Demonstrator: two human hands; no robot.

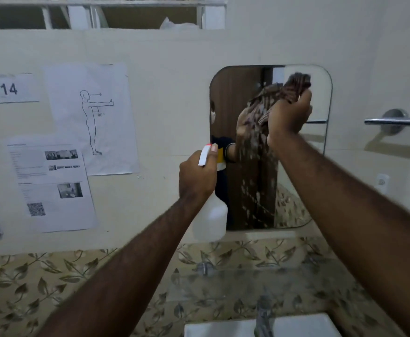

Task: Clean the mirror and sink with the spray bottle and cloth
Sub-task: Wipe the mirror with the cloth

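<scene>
A rounded mirror (318, 93) hangs on the cream wall, its middle streaked with wet spray drops. My right hand (287, 117) grips a brown striped cloth (296, 87) and presses it against the mirror's upper part. My left hand (196, 176) holds a white spray bottle (211, 220) by its neck, in front of the mirror's lower left edge, nozzle toward the glass. The white sink (303, 324) shows at the bottom edge, with a metal tap (263, 317) rising from it.
Several printed sheets (90, 117) are taped to the wall on the left. A chrome towel bar (393, 121) sticks out at the right. A glass shelf (235, 276) runs below the mirror over leaf-patterned tiles (29, 283). A wall socket (382, 182) sits at the right.
</scene>
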